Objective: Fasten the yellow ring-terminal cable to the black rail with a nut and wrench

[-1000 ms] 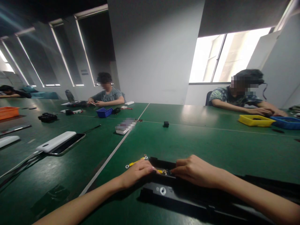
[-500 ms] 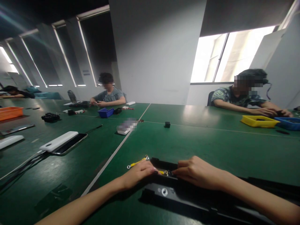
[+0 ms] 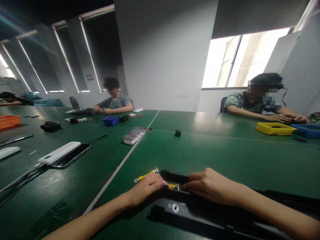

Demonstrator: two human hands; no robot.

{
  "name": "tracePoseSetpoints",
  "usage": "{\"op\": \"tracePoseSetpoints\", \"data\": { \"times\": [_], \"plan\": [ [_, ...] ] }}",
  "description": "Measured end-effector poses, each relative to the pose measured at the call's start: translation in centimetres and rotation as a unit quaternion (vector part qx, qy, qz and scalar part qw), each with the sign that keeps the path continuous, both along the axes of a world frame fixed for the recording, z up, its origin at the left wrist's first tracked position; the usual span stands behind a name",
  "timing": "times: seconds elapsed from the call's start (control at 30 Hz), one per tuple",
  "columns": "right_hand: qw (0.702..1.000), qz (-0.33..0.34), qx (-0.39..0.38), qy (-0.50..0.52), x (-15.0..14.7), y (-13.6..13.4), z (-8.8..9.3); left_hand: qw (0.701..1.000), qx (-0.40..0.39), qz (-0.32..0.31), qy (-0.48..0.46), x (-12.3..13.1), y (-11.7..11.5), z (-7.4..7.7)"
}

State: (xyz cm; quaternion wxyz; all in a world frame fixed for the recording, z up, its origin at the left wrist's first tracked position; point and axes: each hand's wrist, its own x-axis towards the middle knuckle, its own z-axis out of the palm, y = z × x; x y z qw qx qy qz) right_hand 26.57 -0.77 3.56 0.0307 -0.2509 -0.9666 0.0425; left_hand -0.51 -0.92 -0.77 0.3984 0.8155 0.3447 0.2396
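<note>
Bottom centre, the left hand (image 3: 145,188) is pinching the yellow wire (image 3: 143,175) over the black frame (image 3: 190,213). The right hand (image 3: 210,186) is pressing its grip together beside it.

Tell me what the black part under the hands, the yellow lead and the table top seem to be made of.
Black part: likely moulded plastic, satin sheen, with a metal-looking rivet. Yellow lead: plastic-sleeved wire, shiny metal ring ends. Table: green mat, perhaps rubber, with soft glare.
</note>
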Motion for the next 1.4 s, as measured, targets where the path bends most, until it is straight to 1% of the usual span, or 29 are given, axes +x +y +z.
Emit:
{"op": "tracePoseSetpoints", "data": {
  "times": [0.27, 0.53, 1.0, 1.4],
  "plan": [
    [1.0, -0.005, -0.007, 0.006, 0.06, 0.07, -0.38, 1.0, 0.003, 0.0, 0.01, 0.18, -0.21, 0.5],
    [1.0, -0.009, -0.009, 0.001, 0.08, -0.07, -0.24, 1.0, 0.006, -0.005, 0.014, 0.09, -0.48, 0.7],
    [1.0, -0.011, -0.009, 0.005, 0.02, -0.28, -0.04, 0.999, 0.025, -0.003, 0.021, 0.0, -0.6, 0.52],
    [1.0, -0.016, -0.015, -0.008, 0.1, -0.28, 0.06, 0.999, 0.031, -0.004, 0.021, 0.15, -0.78, 0.71]
  ]
}}
